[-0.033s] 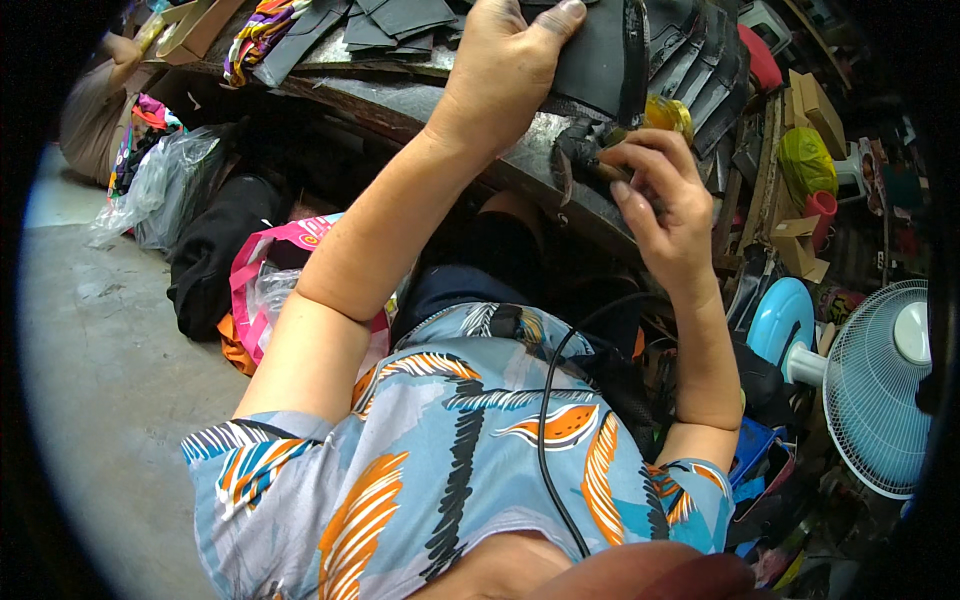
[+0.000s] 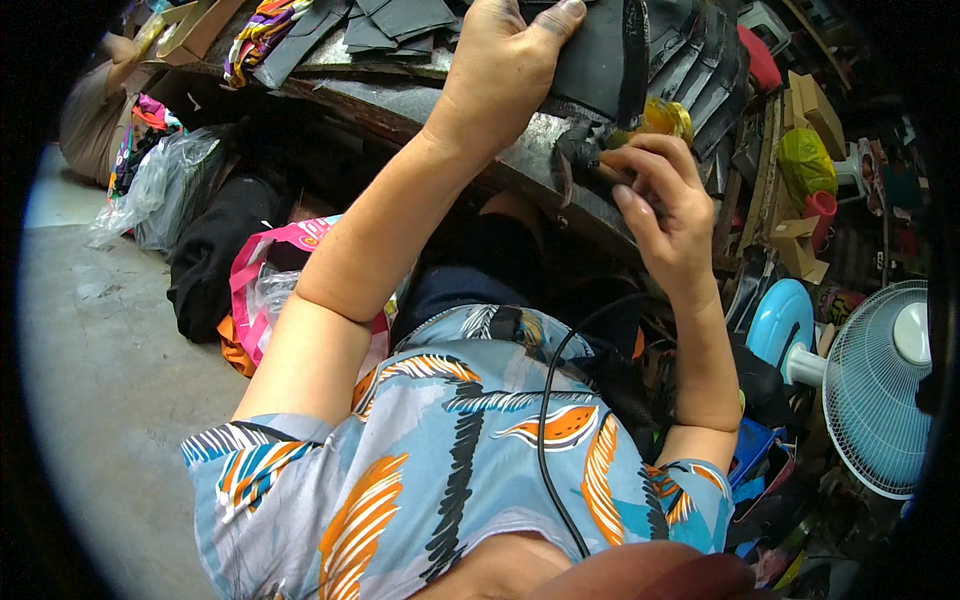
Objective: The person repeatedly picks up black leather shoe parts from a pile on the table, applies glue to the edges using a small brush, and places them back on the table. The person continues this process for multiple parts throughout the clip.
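My left hand [image 2: 505,75] is at the top edge of the view, its thumb pressed against a flat black sheet [image 2: 600,60]; its other fingers are partly cut off. Lower and to the right, my right hand [image 2: 665,190] has its fingers bent together in a pinch. What they hold is small, dark and mostly hidden. A crumpled black scrap [image 2: 575,150] hangs by these fingertips at the bench edge. Just behind them is a yellow, shiny container [image 2: 667,120], partly covered by my fingers.
Overlapping black strips [image 2: 700,70] lie right of the sheet, with more black pieces [image 2: 400,20] at the left on the bench [image 2: 400,105]. A blue-white fan [image 2: 880,385] stands at the right. Bags [image 2: 265,265] sit below left. Another person's arm [image 2: 122,55] shows at upper left.
My right fingers have shifted very slightly beside the yellow container, and a bit more of it shows. My left hand and the black sheet look the same.
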Demonstrator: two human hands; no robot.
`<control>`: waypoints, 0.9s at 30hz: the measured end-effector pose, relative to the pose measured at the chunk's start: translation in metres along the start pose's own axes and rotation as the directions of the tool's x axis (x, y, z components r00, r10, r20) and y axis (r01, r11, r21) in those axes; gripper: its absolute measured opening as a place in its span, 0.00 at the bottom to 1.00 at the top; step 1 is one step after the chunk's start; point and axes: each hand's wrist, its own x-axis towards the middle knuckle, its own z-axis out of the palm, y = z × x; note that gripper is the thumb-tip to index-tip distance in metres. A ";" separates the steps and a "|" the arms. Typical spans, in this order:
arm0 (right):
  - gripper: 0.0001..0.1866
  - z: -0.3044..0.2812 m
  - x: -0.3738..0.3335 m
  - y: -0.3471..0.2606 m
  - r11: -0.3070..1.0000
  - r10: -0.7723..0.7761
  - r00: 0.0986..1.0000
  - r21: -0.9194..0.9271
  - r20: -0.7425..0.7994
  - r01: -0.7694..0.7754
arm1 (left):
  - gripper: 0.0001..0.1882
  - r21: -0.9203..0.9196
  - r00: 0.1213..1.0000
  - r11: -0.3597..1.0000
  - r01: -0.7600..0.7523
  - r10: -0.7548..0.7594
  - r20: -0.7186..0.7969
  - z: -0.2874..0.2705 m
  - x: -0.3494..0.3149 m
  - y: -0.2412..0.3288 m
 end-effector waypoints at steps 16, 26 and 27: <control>0.22 -0.018 -0.031 0.073 0.961 0.255 0.953 0.150 -0.166 -0.231 | 0.21 0.067 1.000 0.998 -0.016 0.015 0.005 -0.011 0.009 -0.007; 0.16 -0.024 -0.038 0.056 0.952 0.232 0.964 -0.173 -0.129 -0.252 | 0.19 0.008 0.999 1.000 0.009 -0.009 0.039 -0.011 0.008 -0.015; 0.12 -0.026 -0.033 0.049 0.973 0.202 0.967 -0.083 -0.157 -0.217 | 0.20 0.029 0.999 0.999 -0.016 0.015 0.041 -0.010 0.008 -0.017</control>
